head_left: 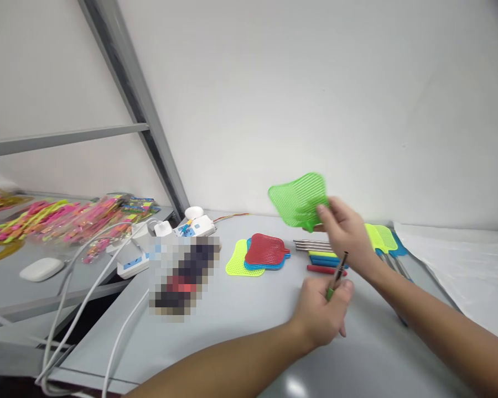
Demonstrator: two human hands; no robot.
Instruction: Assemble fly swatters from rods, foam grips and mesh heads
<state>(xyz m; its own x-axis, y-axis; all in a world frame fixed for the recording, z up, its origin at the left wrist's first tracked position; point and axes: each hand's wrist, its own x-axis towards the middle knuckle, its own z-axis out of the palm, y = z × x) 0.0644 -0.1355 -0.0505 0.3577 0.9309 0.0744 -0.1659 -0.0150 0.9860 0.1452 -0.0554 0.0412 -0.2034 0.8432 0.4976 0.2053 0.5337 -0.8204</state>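
In my right hand (346,235) I hold a green fly swatter head (299,199) up off the table, gripped near its neck. My left hand (321,312) is closed around a fly swatter handle (336,281) with a green grip and a metal rod that points up. Rod and green head are apart. Red (266,250), blue (288,255) and yellow (238,265) swatter heads lie stacked on the table beyond my hands. Beside them are several metal rods (309,245) and coloured grips (321,269), partly hidden by my right hand.
Swatters with rods attached (384,240) lie at the right, near white plastic sheeting (460,260). At the left are power strips (136,265), white cables (83,287), a pixelated object (186,276) and bagged colourful items (91,218). A metal frame post (145,110) stands behind.
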